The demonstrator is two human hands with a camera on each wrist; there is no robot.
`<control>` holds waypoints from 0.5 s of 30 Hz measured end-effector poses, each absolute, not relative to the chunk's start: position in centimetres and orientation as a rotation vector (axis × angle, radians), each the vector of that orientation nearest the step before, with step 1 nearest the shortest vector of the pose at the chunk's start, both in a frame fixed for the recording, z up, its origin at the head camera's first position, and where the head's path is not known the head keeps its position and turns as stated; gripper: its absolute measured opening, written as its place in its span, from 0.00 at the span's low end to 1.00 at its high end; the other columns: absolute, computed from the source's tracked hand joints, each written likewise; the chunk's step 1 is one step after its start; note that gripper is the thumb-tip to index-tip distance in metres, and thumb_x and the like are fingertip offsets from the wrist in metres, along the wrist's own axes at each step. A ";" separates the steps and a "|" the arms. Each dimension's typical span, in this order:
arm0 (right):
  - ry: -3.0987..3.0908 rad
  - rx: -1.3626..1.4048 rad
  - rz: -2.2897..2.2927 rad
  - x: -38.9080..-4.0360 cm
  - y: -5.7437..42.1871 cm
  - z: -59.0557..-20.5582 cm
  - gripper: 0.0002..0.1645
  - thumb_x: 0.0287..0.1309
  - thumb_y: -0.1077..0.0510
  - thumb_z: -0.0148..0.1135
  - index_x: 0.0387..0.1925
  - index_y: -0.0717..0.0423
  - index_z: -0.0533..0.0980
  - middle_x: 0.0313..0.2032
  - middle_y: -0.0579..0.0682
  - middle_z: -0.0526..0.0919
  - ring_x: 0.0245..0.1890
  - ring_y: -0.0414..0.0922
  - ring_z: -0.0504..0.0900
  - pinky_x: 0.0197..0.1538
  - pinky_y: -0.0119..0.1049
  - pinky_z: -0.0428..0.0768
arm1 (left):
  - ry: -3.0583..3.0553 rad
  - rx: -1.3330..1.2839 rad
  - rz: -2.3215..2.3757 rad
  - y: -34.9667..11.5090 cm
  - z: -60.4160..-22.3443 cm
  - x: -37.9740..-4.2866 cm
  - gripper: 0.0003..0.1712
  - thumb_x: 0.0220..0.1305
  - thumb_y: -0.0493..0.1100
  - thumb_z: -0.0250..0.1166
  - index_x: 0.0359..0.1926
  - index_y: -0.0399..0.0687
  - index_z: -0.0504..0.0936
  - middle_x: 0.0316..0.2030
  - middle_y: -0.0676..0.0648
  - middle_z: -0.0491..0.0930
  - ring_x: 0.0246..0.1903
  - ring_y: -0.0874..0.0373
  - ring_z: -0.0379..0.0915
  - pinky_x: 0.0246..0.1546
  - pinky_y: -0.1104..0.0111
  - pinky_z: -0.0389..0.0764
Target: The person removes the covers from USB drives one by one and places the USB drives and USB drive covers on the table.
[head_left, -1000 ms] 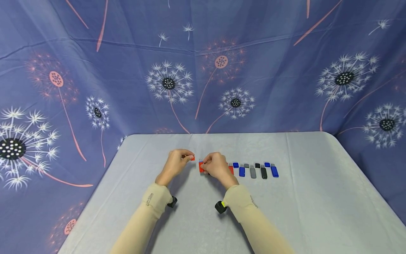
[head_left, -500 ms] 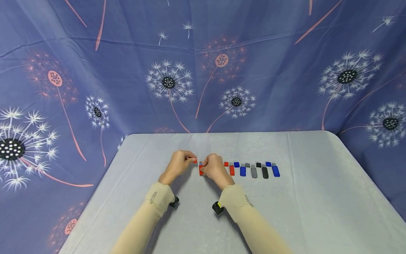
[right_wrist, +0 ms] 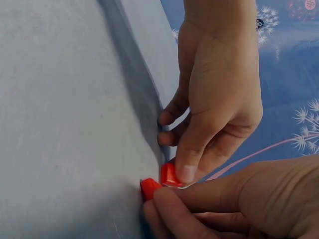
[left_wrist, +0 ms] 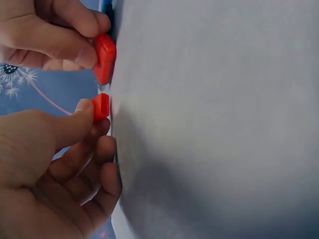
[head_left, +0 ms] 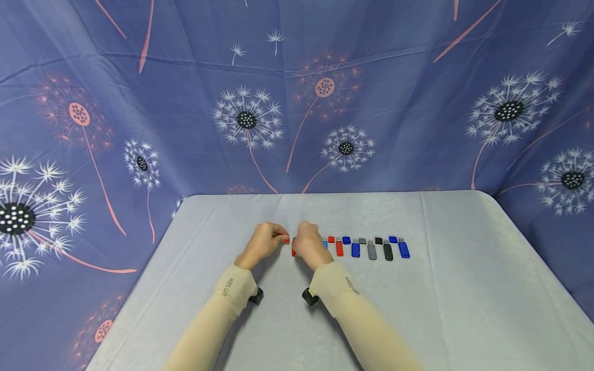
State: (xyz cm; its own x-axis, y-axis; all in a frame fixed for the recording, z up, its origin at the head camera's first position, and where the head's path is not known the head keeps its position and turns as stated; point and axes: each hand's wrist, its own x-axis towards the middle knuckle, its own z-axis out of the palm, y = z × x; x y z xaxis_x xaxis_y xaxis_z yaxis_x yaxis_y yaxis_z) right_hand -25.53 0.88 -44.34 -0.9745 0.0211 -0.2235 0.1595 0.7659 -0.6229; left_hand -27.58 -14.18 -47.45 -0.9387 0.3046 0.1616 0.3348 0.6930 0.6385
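Observation:
My left hand pinches a small red USB stick cap between thumb and fingertips. In the left wrist view the cap's hollow end shows. Beside it, my right hand holds a red USB stick by its body, which is partly covered by the fingers in the head view. Cap and stick are close together just over the tabletop. A light blue USB stick lies right by the right hand, which partly hides it.
On the pale cloth-covered table, a row to the right holds a red stick, a blue stick, a grey stick, a black stick and another blue stick. Their caps lie behind them. A dandelion-print curtain hangs behind.
Both hands have drawn nearer each other, the left moving right with the cap, the right shifting left. The light blue stick and a red cap behind the row have come into sight.

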 end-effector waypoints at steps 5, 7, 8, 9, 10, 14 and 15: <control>2.727 0.139 -1.018 -25.3 0.8 -44.4 0.07 0.55 0.72 0.69 0.27 0.65 0.78 0.49 0.70 0.78 0.28 0.54 0.81 0.25 0.37 0.79 | -2.887 -0.534 -1.080 -13.9 -47.8 -27.9 0.05 0.66 0.39 0.71 0.33 0.48 0.93 0.29 0.52 0.90 0.30 0.62 0.85 0.34 0.68 0.83; 2.736 0.141 -1.025 -25.3 0.9 -44.5 0.07 0.55 0.72 0.69 0.28 0.65 0.77 0.49 0.70 0.78 0.28 0.54 0.81 0.25 0.37 0.79 | -2.892 -0.536 -1.065 -13.8 -47.9 -28.0 0.05 0.67 0.39 0.71 0.34 0.48 0.92 0.29 0.53 0.89 0.30 0.62 0.84 0.34 0.68 0.83; 2.747 0.143 -1.025 -25.3 0.9 -44.5 0.07 0.54 0.73 0.69 0.28 0.65 0.78 0.48 0.70 0.78 0.28 0.54 0.82 0.26 0.37 0.79 | -2.890 -0.543 -1.052 -13.7 -47.9 -28.1 0.05 0.66 0.40 0.71 0.33 0.48 0.92 0.29 0.53 0.89 0.30 0.62 0.84 0.34 0.68 0.83; 2.763 0.143 -1.016 -25.3 1.0 -44.6 0.07 0.52 0.73 0.70 0.28 0.65 0.78 0.48 0.70 0.79 0.29 0.53 0.81 0.28 0.37 0.79 | -2.891 -0.545 -1.038 -13.7 -48.0 -28.1 0.05 0.67 0.40 0.71 0.34 0.49 0.93 0.29 0.53 0.89 0.30 0.62 0.84 0.35 0.68 0.83; 2.775 0.143 -1.011 -25.2 1.0 -44.6 0.07 0.51 0.73 0.70 0.28 0.65 0.78 0.47 0.69 0.79 0.30 0.53 0.81 0.29 0.37 0.79 | -2.891 -0.549 -1.032 -13.6 -48.0 -28.1 0.05 0.67 0.40 0.71 0.34 0.48 0.93 0.30 0.52 0.90 0.31 0.62 0.84 0.35 0.68 0.83; 2.823 0.137 -1.003 -25.2 1.2 -44.8 0.07 0.47 0.74 0.72 0.26 0.65 0.80 0.44 0.69 0.81 0.30 0.52 0.82 0.28 0.36 0.80 | -2.886 -0.558 -1.012 -13.5 -48.1 -28.1 0.04 0.66 0.40 0.72 0.35 0.47 0.93 0.32 0.51 0.90 0.33 0.59 0.86 0.37 0.66 0.84; 2.825 0.138 -1.007 -25.2 1.2 -44.8 0.07 0.47 0.74 0.72 0.25 0.65 0.80 0.43 0.70 0.81 0.29 0.52 0.83 0.27 0.35 0.80 | -2.887 -0.562 -1.012 -13.5 -48.1 -28.1 0.04 0.66 0.40 0.72 0.36 0.47 0.93 0.32 0.51 0.90 0.34 0.59 0.86 0.37 0.65 0.84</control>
